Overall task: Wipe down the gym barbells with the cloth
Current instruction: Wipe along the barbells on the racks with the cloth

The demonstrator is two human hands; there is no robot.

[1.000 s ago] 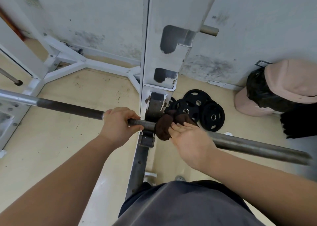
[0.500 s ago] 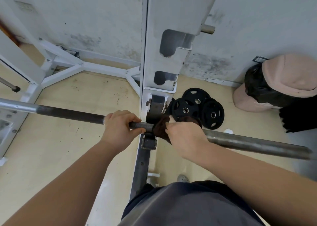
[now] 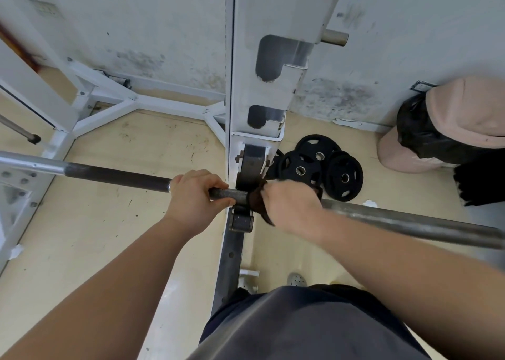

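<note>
Dark-brown cloth [image 3: 256, 205] is bunched under the curled fingers of the right hand [image 3: 292, 206], which wraps it round the long grey steel barbell [image 3: 410, 224] just right of the black metal bar catch [image 3: 251, 165] that carries the bar. The left hand [image 3: 192, 197] grips the bare bar just left of that catch, fingers and thumb closed round its dark stretch. Both forearms reach in from below. A white-painted steel rack upright [image 3: 262, 86] rises behind the hands. On the beige floor [image 3: 123, 223] beyond lie three overlapping black round weight plates [image 3: 322, 165]. Farther right, a pink bin with a black liner [image 3: 459, 119] stands against the stained wall.
</note>
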